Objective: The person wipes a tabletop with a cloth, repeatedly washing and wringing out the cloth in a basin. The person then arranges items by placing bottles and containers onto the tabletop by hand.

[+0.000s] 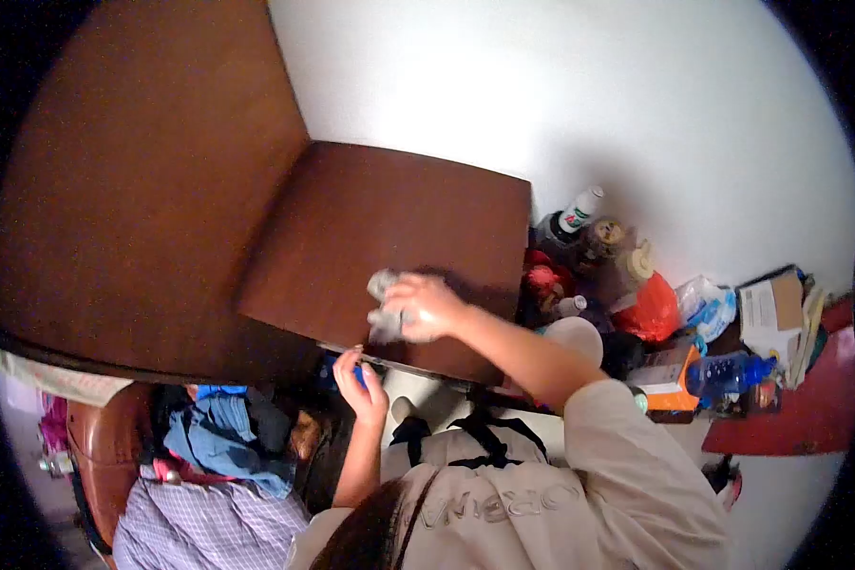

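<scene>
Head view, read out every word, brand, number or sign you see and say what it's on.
Nothing reads with certainty.
Shirt: raised letters, upside down, too unclear to quote.
White bottle: label too small.
Carton: printing too small and blurred.
Pale strip, left: marks too blurred.

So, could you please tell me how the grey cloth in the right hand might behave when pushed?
The grey cloth is probably floppy, since it bunches unevenly in the right hand. It seems likely light, being a small wad. Pushed across the flat brown top, it would probably crumple rather than roll.
</scene>
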{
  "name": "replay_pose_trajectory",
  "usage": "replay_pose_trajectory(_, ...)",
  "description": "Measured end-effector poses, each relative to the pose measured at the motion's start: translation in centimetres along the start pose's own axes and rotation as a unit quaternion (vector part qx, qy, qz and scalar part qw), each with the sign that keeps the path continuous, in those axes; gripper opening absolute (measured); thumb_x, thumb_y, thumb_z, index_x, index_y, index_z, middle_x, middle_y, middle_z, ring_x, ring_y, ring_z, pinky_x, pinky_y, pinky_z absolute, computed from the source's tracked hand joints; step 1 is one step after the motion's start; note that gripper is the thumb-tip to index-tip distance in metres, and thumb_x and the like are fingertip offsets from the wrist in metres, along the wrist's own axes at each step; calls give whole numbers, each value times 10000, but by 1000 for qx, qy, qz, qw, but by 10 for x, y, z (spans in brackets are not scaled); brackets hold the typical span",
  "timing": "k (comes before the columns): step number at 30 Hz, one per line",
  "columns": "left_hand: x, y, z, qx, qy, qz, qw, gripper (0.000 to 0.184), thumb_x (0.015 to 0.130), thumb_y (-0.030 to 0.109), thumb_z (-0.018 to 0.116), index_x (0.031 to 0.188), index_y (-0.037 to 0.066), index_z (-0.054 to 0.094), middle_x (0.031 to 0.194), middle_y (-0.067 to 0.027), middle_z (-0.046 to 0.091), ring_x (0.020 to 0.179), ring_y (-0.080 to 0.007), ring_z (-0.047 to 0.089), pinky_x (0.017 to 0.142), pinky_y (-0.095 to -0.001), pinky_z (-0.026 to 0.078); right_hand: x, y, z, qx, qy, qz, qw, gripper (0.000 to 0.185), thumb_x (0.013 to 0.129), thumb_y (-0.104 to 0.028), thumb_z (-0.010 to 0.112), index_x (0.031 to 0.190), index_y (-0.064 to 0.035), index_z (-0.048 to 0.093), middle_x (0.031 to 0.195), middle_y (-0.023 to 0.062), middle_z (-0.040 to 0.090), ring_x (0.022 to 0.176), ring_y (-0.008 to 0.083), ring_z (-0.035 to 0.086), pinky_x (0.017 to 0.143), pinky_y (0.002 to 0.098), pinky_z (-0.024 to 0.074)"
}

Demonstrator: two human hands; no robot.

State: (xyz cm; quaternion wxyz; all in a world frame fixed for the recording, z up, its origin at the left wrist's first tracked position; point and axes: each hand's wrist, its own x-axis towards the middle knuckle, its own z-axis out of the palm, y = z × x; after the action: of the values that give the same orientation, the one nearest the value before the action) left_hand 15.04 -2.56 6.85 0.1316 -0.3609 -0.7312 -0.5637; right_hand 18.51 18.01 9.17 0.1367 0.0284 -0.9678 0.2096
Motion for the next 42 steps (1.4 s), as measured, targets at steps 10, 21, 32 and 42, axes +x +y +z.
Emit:
replay_pose_trajectory(10,58,-15,11,-87,-40,41,995,209,852,79,446,1017,-25,520,1039,-168,541,977,-293,508,867,-366,397,-65,-52,-41,91,207,102,969,375,607,-172,668,973,-107,617,1131,71,554,1084,309,483,897,398,421)
replay_pose_trajectory(21,27,0,19,-131,-108,-26,985,196,880,76,430,1029,-15,518,1023,-136,523,902,-223,521,805,-318,422,-46,10,-17,-105,113,311,938,397,603,-272,680,982,-172,618,1118,23,541,1083,258,468,836,434,430)
replay_pose_trajectory(32,71,-8,11,-204,-89,-2,975,210,920,132,414,1043,-15,501,1006,-105,552,923,-184,520,841,-299,410,-66,-113,25,54,69,172,981,353,550,-193,690,896,-174,623,1012,15,577,1009,265,511,821,396,447)
replay_pose_trajectory(42,38,-15,-57,-162,-35,-62,984,178,917,106,379,916,-10,514,888,-94,556,791,-157,503,753,-276,415,-11,21,-8,-95,216,442,865,421,648,-258,673,1041,-127,602,1175,57,522,1109,285,452,897,406,412)
